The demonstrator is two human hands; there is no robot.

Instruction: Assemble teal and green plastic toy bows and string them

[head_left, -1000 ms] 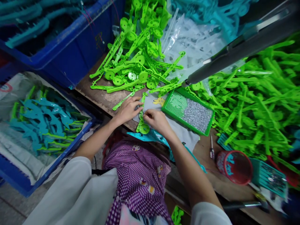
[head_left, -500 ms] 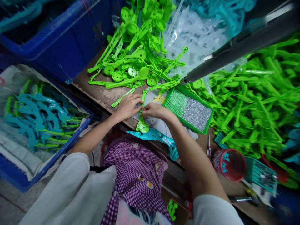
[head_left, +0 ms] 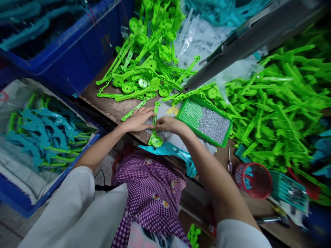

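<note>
A bright green plastic part [head_left: 156,139] with a round cup at its near end lies lengthwise in front of me on the bench. My left hand [head_left: 139,120] holds it from the left, fingers and thumb against its narrow arm. From the right, my right hand [head_left: 167,124] is closed in a pinch over the middle of the same part; whatever is in the fingertips is too small to make out. A turquoise plastic shell [head_left: 165,149] lies at the bench edge, just nearer than the cup. Beside my right hand stands a green basket [head_left: 184,115] with many small metal pieces.
A dark rod-shaped tool [head_left: 219,62] slants in from the upper right. Piles of green parts [head_left: 155,51] fill the back and right [head_left: 279,120]. A screwdriver [head_left: 229,162] and red basket [head_left: 252,181] sit at right. Blue crates [head_left: 67,55] stand at left, one holding turquoise parts [head_left: 49,127].
My right fingertips have shifted slightly nearer along the green part's arm. My left hand stays beside it. The whole view has tilted a little.
</note>
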